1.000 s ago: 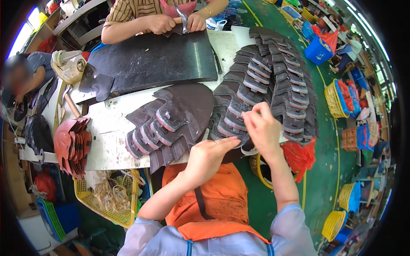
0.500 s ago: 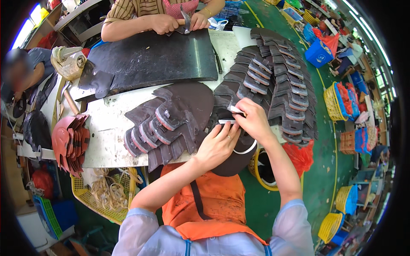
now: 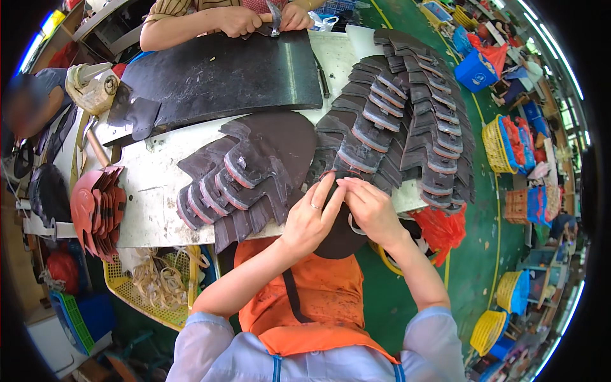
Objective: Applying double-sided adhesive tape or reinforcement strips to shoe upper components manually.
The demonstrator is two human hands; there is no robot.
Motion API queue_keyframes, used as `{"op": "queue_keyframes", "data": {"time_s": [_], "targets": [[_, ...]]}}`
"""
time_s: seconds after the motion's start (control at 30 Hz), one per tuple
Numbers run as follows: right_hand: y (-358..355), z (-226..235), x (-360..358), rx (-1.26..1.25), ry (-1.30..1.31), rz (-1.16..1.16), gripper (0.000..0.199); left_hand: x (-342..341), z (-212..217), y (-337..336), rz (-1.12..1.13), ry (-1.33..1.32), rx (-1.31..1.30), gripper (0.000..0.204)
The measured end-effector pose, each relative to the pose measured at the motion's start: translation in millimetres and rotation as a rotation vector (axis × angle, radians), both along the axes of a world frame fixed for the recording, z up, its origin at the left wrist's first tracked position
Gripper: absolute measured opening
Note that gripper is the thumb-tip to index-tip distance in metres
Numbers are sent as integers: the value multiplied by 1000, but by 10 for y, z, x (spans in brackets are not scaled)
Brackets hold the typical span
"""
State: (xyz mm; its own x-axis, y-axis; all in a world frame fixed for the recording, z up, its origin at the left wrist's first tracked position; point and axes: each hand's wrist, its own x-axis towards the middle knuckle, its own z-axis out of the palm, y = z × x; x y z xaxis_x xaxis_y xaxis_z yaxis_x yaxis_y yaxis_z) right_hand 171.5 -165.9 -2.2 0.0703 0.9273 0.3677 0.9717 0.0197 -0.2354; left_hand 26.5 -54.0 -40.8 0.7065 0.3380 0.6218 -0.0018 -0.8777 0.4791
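Observation:
My left hand (image 3: 310, 219) and my right hand (image 3: 371, 210) meet at the near edge of the white worktable (image 3: 149, 191). Both pinch a dark brown leather shoe piece (image 3: 340, 237) that hangs over the table edge above my orange apron (image 3: 318, 299). Just beyond my fingers lie overlapping rows of dark cut shoe pieces (image 3: 401, 108). To the left of my hands, a smaller fanned group of brown pieces (image 3: 245, 175) rests on the table.
A black rubber mat (image 3: 223, 76) lies at the far side, where another person's hands (image 3: 254, 19) hold a hammer. Red pieces (image 3: 95, 207) stack at the table's left end. A yellow basket (image 3: 159, 280) sits under the table. Coloured crates stand on the green floor (image 3: 484, 210) at right.
My hands have come together and drawn back from the rows of pieces to the table edge, now holding one dark piece between them.

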Motion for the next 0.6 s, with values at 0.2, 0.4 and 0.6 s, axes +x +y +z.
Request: {"op": "queue_keyframes", "data": {"time_s": [0.2, 0.4, 0.6], "targets": [[-383, 277, -5, 2, 220, -186, 25, -137, 123, 178, -38, 248, -67, 45], [-444, 386, -337, 113, 716, -333, 13, 72, 459, 266, 180, 157, 65, 37], [-327, 585, -653, 270, 770, -180, 54, -319, 983, 96, -477, 279, -1361, 16]]}}
